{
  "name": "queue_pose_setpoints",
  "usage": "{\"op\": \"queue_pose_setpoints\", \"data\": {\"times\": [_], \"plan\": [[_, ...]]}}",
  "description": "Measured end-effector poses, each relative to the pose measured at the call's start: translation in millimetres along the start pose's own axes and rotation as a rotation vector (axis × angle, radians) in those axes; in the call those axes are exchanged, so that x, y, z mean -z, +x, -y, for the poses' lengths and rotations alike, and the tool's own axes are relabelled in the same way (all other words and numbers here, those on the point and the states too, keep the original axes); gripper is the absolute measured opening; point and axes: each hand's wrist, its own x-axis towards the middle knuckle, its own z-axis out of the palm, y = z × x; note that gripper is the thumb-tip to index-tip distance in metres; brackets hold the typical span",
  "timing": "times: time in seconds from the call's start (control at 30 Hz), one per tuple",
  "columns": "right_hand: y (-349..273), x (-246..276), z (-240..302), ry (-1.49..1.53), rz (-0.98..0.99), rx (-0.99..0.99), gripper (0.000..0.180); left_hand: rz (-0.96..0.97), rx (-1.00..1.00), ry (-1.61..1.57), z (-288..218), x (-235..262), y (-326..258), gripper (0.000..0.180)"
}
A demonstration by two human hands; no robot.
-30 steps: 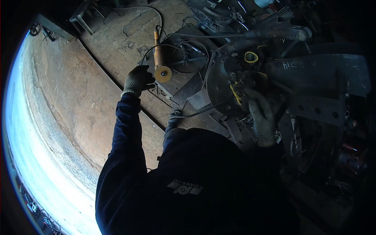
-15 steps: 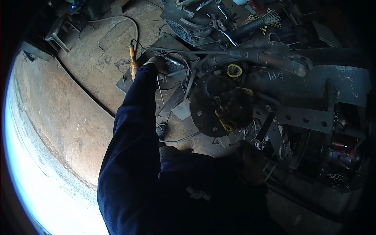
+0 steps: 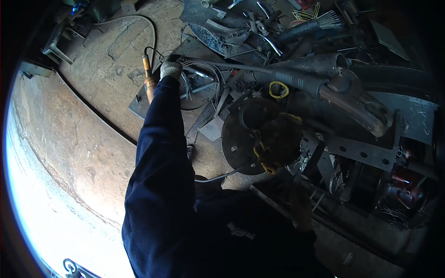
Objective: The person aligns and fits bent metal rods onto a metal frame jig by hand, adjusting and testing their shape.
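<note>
Reaching far forward, the gloved left hand (image 3: 171,69) touches thin grey metal wires (image 3: 204,74) beside an orange-handled tool (image 3: 149,79); its grip is unclear, and the right hand is hidden.

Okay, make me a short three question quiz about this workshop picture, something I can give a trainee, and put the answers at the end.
1. True or false: the left hand is bare.
2. Which thing lies nearest the left hand? A) the orange-handled tool B) the yellow ring C) the bundle of thin rods
3. Fill in: the dark glove with yellow trim lies on a round metal ____ with holes.

Key
1. False: it wears a light work glove at the end of a dark blue sleeve.
2. A: the tool lies right beside the hand, on the flat plate; whether the hand grips it cannot be told.
3. disc
</note>
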Motion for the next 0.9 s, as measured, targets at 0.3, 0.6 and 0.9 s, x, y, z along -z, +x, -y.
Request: {"op": "queue_pose_setpoints", "data": {"times": [0.3, 0.6, 0.9], "plan": [[11.3, -6.8, -30.0, 0.59, 0.252, -0.226, 0.032, -0.19, 0.13, -0.266, -17.4, 105.0, -92.6, 0.025], [23.1, -4.3, -51.9, 0.213, 0.236, 0.152, 0.031, -0.283, -0.096, -0.89, -76.9, 166.4, -231.3, 0.027], [1.1, 20.5, -141.4, 0.04, 0.129, 0.415, 0.036, -0.254, -0.485, -0.548, -201.2, 167.2, -413.3, 0.041]]}}
